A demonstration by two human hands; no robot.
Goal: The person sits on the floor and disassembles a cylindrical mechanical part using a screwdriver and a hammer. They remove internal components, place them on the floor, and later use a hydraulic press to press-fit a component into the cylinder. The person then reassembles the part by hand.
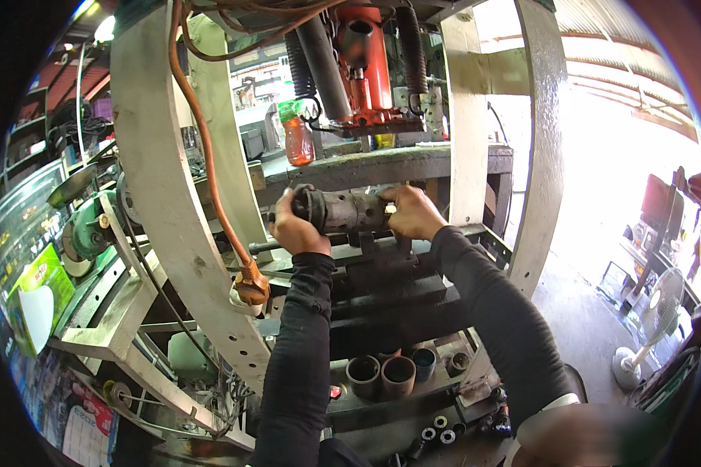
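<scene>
A grey metal cylinder with round holes in its wall lies sideways between my hands, inside the tall frame of a shop press. My left hand is closed round its left end, where a darker collar shows. Closed on the right end is my right hand, its fingertips partly hidden behind the part. Dark press-bed beams lie just below the cylinder. Above it hangs the red hydraulic jack of the press, with a coil spring at each side, well apart from the part.
An orange cord with a plug dangles by the left post. Behind stands a bottle of red liquid. Several pipe-like sleeves stand low in the frame. A green bench grinder is at left, a white fan at right.
</scene>
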